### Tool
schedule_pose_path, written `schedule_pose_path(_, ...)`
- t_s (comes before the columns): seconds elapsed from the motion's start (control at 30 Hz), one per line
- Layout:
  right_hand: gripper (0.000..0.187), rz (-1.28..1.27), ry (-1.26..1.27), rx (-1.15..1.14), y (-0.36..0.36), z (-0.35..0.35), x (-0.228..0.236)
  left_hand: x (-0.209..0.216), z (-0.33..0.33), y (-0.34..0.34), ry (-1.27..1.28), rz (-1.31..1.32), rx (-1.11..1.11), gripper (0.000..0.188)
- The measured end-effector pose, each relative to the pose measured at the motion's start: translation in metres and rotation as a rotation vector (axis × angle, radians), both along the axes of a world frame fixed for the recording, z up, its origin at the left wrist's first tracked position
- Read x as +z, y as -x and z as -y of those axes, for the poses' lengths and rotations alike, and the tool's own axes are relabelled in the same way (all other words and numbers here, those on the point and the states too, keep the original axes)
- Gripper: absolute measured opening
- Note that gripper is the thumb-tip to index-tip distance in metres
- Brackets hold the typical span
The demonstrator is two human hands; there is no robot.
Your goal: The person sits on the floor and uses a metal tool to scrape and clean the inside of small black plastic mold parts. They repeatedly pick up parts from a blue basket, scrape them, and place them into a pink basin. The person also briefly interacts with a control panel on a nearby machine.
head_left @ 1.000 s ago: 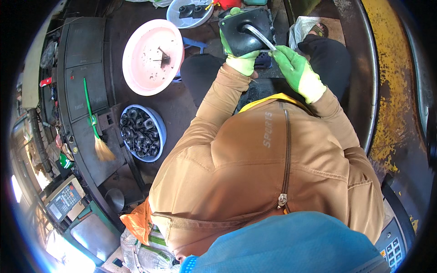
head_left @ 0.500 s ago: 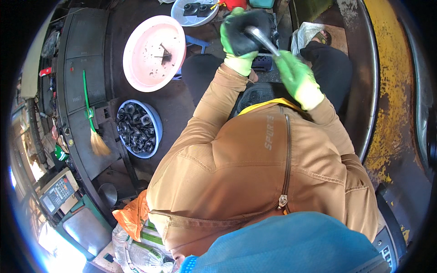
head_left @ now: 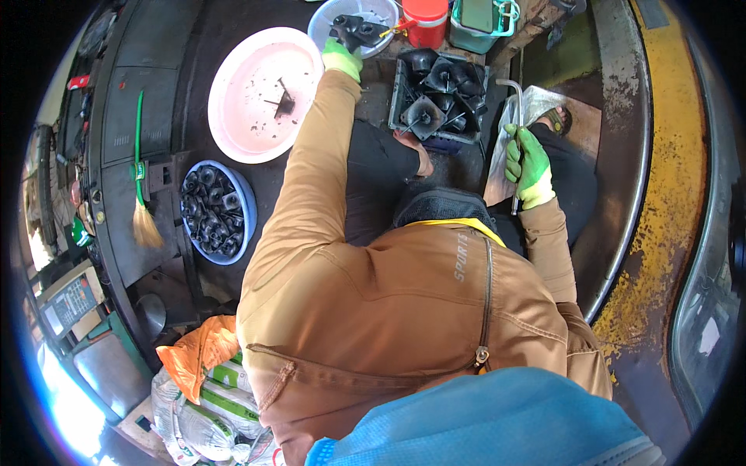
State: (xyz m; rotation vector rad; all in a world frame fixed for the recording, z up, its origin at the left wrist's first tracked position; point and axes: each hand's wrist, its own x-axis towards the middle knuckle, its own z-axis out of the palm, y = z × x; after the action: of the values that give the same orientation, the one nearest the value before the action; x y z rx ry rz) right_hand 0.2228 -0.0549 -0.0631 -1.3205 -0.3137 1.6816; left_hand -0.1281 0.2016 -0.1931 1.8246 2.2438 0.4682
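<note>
- The left hand (head_left: pixel 342 57), in a green glove, reached out toward eleven o'clock and its fingers were wrapped around one black moulded part (head_left: pixel 355 29), held over the rim of a pale blue basin (head_left: pixel 326 23) at twelve o'clock.
- The right hand (head_left: pixel 530 167), also in a green glove, lay at about two o'clock; its fingers were curled tight round one bent metal rod (head_left: pixel 516 116), whose hooked end pointed up toward the crate.
- One dark crate (head_left: pixel 400 93) stood between the two hands at about one o'clock, holding several black funnel-shaped parts (head_left: pixel 435 97); the exact count could not be told, roughly six.
- One large pink basin (head_left: pixel 252 116) sat at eleven o'clock, just beside the left forearm, with a couple of small dark pieces in it.
- One blue bowl (head_left: pixel 247 203) at nine o'clock was heaped with many black ring-like parts (head_left: pixel 210 213), too many to count.
- One green-handled brush (head_left: pixel 141 186) lay left of that bowl.
- One red container (head_left: pixel 425 19) and one green box (head_left: pixel 482 19) stood at twelve to one o'clock.
- One orange bag (head_left: pixel 196 359) lay at seven o'clock.
</note>
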Motion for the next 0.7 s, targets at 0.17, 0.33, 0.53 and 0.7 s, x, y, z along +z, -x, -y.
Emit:
schedule_pose_path(0.17,0.031,-0.011,-0.022,0.02,0.0,-0.002,-0.007,-0.08,-0.059,0.001,0.354,1.261,0.453,0.053)
schedule_pose_path(0.33,0.031,-0.08,0.038,-0.012,-0.003,-0.004,-0.009,-0.104,-0.075,0.006,0.178,-0.23,-0.721,0.042)
schedule_pose_path(0.53,0.023,-0.04,-0.023,-0.072,0.0,-0.005,-0.01,-0.043,0.019,-0.068,0.475,-0.033,-0.837,0.045)
schedule_pose_path(0.7,0.017,0.026,-0.031,-0.087,0.01,-0.006,-0.013,-0.037,0.081,-0.099,0.727,0.149,-0.63,0.045)
